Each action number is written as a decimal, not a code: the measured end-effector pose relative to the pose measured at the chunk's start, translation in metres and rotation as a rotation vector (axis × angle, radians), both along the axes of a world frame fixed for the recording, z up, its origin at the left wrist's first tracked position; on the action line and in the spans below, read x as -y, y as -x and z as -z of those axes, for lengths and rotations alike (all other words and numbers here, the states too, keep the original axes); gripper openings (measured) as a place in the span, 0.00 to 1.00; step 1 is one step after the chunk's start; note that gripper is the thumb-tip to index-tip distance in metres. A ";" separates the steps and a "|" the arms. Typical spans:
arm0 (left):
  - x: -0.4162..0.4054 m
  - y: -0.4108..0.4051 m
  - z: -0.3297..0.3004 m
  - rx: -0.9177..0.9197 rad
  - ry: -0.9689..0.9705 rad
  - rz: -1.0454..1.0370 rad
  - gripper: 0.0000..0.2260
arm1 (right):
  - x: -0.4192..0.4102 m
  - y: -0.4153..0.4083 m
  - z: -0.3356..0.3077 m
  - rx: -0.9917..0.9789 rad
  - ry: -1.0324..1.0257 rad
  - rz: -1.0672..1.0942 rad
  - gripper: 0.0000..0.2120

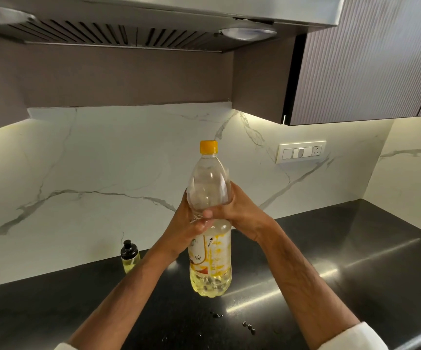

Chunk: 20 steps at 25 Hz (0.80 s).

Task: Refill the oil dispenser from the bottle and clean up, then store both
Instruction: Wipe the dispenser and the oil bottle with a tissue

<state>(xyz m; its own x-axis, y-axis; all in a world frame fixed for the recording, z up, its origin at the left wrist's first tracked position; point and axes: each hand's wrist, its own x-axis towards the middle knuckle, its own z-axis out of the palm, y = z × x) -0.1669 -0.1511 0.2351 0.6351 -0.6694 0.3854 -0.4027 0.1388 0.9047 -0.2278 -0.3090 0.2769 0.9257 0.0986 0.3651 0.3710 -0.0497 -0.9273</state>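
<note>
Above the dark surface (330, 248), centre of view: bottle (210, 218) held upright in both hands, its base clear of the top or just at it; contact cannot be judged from this angle. Yellow cap (208, 147) is on. Upper half of the bottle is clear and empty; yellow oil fills only the bottom part, below a white and yellow label.

Left hand (191, 224): grip wrapped around the bottle's left side at mid-height, thumb across the front, grasping it.

Right hand (239, 210): grip closed on the bottle's right side, slightly higher than the left, fingertips reaching round to the front and meeting the left thumb. Both forearms are bare; white sleeve edges show at the bottom of the frame.

Dispenser (129, 256): small, clear, black top fitted, pale yellow oil inside. Stands upright on the surface at the back, against the marble wall (90, 173), left of the bottle and well apart from it. Neither hand touches it.

Surface, in front of the bottle: several small dark drops (248, 325) and a few pale specks, between the two forearms.

Background: switch plate (301, 152) on the wall to the right; hood (133, 29) overhead; ribbed cabinet (368, 59) at upper right.
</note>
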 end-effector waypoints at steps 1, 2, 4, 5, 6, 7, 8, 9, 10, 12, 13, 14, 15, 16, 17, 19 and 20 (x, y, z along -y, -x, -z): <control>0.002 -0.004 -0.001 -0.020 -0.062 0.021 0.48 | 0.001 0.003 0.002 0.008 0.000 0.019 0.32; 0.003 -0.015 -0.002 -0.017 -0.138 0.050 0.48 | 0.004 0.005 0.004 0.016 0.004 0.029 0.32; -0.005 -0.028 -0.016 -0.075 -0.207 0.096 0.47 | 0.011 0.007 0.007 0.005 0.020 0.005 0.34; -0.009 -0.038 -0.021 -0.032 -0.172 0.035 0.46 | 0.013 0.008 0.006 -0.021 0.030 -0.020 0.37; -0.012 -0.043 -0.028 0.064 -0.127 -0.046 0.44 | 0.016 0.007 0.008 -0.054 0.040 -0.057 0.39; -0.013 -0.039 -0.037 0.141 -0.074 -0.081 0.41 | 0.016 0.006 0.011 -0.092 0.053 -0.105 0.42; -0.012 -0.031 -0.046 0.195 -0.010 -0.035 0.39 | 0.013 0.004 0.016 -0.126 0.069 -0.151 0.44; -0.009 -0.025 -0.055 0.214 0.027 0.042 0.38 | 0.009 0.003 0.020 -0.148 0.085 -0.201 0.44; -0.006 -0.022 -0.062 0.226 0.029 0.137 0.35 | 0.004 0.002 0.023 -0.153 0.096 -0.256 0.42; 0.001 -0.012 -0.074 0.201 -0.031 0.249 0.25 | -0.004 -0.001 0.027 -0.154 0.090 -0.356 0.36; 0.003 -0.008 -0.077 0.159 -0.029 0.273 0.21 | -0.007 0.000 0.028 -0.157 0.071 -0.372 0.34; 0.004 -0.011 -0.072 0.129 -0.005 0.252 0.20 | -0.007 0.000 0.028 -0.159 0.048 -0.362 0.34; 0.005 -0.015 -0.067 0.105 0.035 0.232 0.19 | -0.007 0.000 0.028 -0.164 0.036 -0.330 0.36; 0.004 -0.015 -0.062 0.091 0.064 0.230 0.18 | -0.008 0.000 0.029 -0.161 0.036 -0.273 0.39; 0.002 -0.015 -0.059 0.085 0.096 0.208 0.17 | -0.009 0.000 0.029 -0.148 0.047 -0.207 0.41; 0.002 -0.015 -0.059 0.058 0.156 0.102 0.15 | -0.014 -0.001 0.029 -0.090 0.089 -0.060 0.41; 0.002 -0.017 -0.060 0.051 0.178 0.031 0.15 | -0.019 -0.001 0.029 -0.043 0.127 0.026 0.41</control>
